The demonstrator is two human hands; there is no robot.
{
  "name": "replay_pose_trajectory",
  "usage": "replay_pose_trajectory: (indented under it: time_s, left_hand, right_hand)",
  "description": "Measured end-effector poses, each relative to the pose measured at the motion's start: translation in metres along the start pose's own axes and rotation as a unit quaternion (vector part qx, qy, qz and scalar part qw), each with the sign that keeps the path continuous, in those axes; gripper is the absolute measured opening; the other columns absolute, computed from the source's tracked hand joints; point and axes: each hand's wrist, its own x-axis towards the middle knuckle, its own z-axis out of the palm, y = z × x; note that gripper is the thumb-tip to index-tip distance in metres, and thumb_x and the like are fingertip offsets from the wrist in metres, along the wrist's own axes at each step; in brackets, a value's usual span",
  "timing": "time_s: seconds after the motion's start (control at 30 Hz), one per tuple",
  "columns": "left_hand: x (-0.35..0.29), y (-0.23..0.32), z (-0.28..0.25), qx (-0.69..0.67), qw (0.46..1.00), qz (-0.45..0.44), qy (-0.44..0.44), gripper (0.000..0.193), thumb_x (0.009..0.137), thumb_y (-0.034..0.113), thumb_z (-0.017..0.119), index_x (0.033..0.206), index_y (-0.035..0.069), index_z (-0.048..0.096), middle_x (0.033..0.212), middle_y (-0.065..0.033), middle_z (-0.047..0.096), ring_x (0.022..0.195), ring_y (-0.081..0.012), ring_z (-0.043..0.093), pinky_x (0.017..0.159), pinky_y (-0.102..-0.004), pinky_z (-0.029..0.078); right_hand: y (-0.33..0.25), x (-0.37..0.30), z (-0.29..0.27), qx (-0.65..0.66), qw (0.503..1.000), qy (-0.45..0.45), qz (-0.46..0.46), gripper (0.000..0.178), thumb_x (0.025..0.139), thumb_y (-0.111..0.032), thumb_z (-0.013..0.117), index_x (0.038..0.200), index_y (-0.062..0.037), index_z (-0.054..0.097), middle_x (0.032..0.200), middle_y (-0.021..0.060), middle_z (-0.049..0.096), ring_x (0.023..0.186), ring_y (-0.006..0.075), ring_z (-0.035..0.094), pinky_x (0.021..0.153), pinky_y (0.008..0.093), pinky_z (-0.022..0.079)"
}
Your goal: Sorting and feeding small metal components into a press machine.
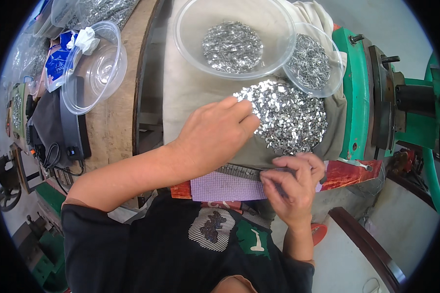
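Note:
A heap of small shiny metal pieces (pixel 293 119) lies spread on the cloth in front of me. At its left edge is my left hand (pixel 217 129), fingers curled and tips bent down; whatever they pinch is hidden. Nearer to me a dark slotted metal strip (pixel 237 170) rests along a purple checked mat (pixel 230 188). My right hand (pixel 296 183) is over the strip's right end, thumb and index finger close together. Anything between those fingertips is too small to make out.
Beyond the heap stand a large clear bowl (pixel 181 34) and a smaller clear bowl (pixel 336 78), both holding metal pieces. A green machine frame (pixel 355 97) borders the right side. Left, an clear plastic tub (pixel 95 73) with white tissue sits on a wooden table (pixel 120 97).

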Motion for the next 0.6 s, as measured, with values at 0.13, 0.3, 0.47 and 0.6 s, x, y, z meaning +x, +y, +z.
replay_pose_trajectory:
  time_s: [0.13, 0.3, 0.47, 0.6]
  left_hand:
    - [-0.002, 0.006, -0.009, -0.083, 0.995, -0.041, -0.039, 0.012, 0.083, 0.012, 0.072, 0.088, 0.007, 0.064, 0.088, -0.0065, 0.056, 0.085, -0.0282, 0.058, 0.069, -0.0411, 0.049]
    - [-0.017, 0.007, -0.010, -0.085, 0.995, -0.041, -0.039, 0.012, 0.082, 0.008, 0.072, 0.092, 0.006, 0.066, 0.089, -0.0071, 0.057, 0.087, -0.0292, 0.059, 0.071, -0.0412, 0.049]
    - [-0.026, 0.000, -0.017, -0.071, 0.996, -0.057, -0.017, 0.018, 0.080, 0.005, 0.072, 0.097, 0.006, 0.066, 0.094, -0.0080, 0.058, 0.088, -0.0300, 0.058, 0.072, -0.0407, 0.050]
    - [-0.027, 0.000, -0.015, -0.077, 0.996, -0.037, -0.019, 0.020, 0.078, 0.004, 0.073, 0.097, 0.006, 0.065, 0.095, -0.0074, 0.057, 0.087, -0.0294, 0.058, 0.072, -0.0401, 0.049]
  right_hand:
    - [0.002, -0.006, 0.000, 0.003, 1.000, -0.014, 0.001, 0.023, 0.067, -0.011, 0.084, 0.088, -0.0150, 0.077, 0.105, -0.0014, 0.067, 0.109, 0.0295, 0.049, 0.094, 0.0400, 0.036]
    - [0.012, 0.010, 0.003, -0.054, 0.997, 0.053, 0.014, 0.024, 0.067, -0.012, 0.084, 0.090, -0.0168, 0.078, 0.103, -0.0022, 0.066, 0.107, 0.0280, 0.051, 0.094, 0.0402, 0.035]
    - [0.011, 0.028, 0.011, -0.108, 0.993, 0.040, -0.021, 0.020, 0.070, -0.013, 0.082, 0.089, -0.0163, 0.076, 0.106, -0.0031, 0.065, 0.109, 0.0263, 0.052, 0.095, 0.0406, 0.033]
    - [0.010, 0.037, 0.009, -0.106, 0.994, 0.009, -0.038, 0.018, 0.070, -0.014, 0.081, 0.087, -0.0162, 0.075, 0.110, -0.0036, 0.064, 0.113, 0.0247, 0.051, 0.097, 0.0408, 0.032]
